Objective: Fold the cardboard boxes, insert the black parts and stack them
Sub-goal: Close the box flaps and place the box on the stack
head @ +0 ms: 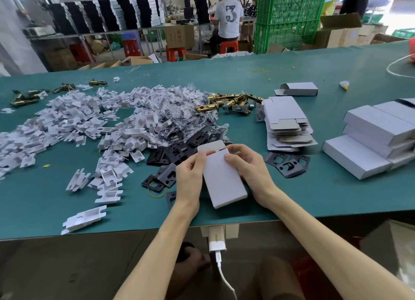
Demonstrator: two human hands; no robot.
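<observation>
Head: box [223, 183] in left hand [190, 176]

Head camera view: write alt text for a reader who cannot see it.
A left hand and a right hand hold a white cardboard box over a green table, its far flap open. Black parts lie just beyond, a pile of white inserts to the left, flat box blanks and stacked finished boxes to the right.
</observation>
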